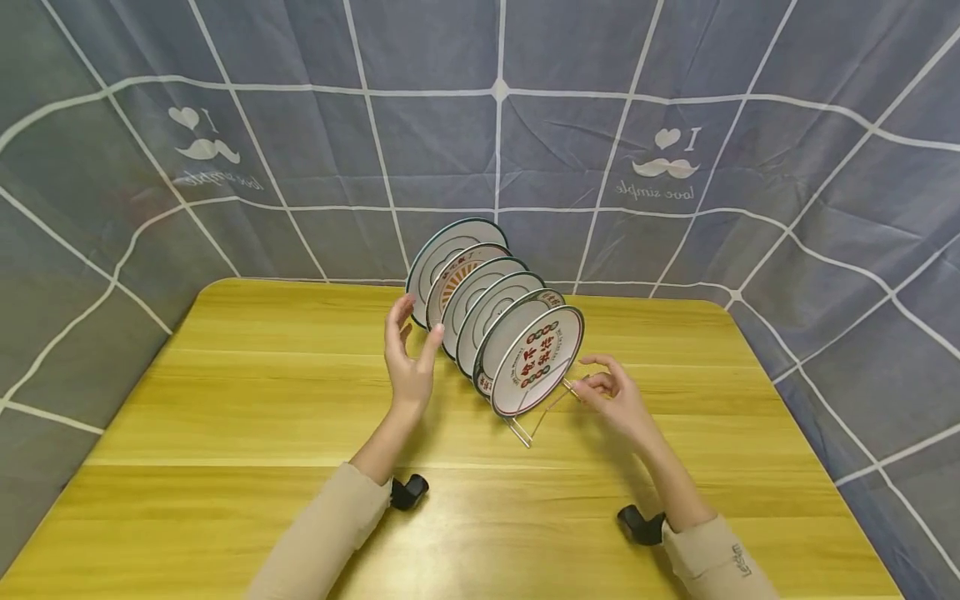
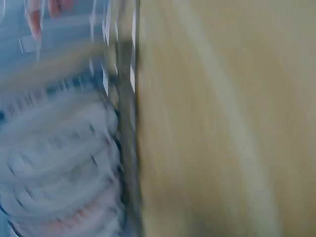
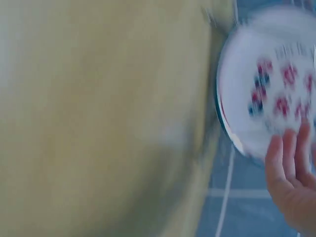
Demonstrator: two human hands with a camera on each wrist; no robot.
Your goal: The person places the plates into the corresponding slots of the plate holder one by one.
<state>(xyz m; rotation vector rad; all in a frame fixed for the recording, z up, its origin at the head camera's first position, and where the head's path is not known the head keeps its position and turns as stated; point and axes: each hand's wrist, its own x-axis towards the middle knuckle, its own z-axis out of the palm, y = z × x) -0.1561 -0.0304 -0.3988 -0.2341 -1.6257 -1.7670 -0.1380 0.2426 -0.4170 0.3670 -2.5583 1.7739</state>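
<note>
Several round white plates (image 1: 537, 361) with dark green rims stand on edge in a row, leaning in a thin metal wire rack (image 1: 520, 432). The front plate carries red characters. My left hand (image 1: 408, 367) is beside the left side of the row, thumb and fingers apart, with nothing between them. By the rack's front right end is my right hand (image 1: 615, 404), its fingers loosely bent close to the wire. Whether they touch it is hard to tell. In the right wrist view, fingers (image 3: 291, 158) extend beside the front plate (image 3: 266, 84). Both wrist views are blurred.
Everything stands on a yellow wood-grain table (image 1: 285, 400). A grey-blue curtain (image 1: 435, 150) with white lines hangs behind and at both sides. Each wrist wears a black camera mount, such as the left mount (image 1: 409, 492).
</note>
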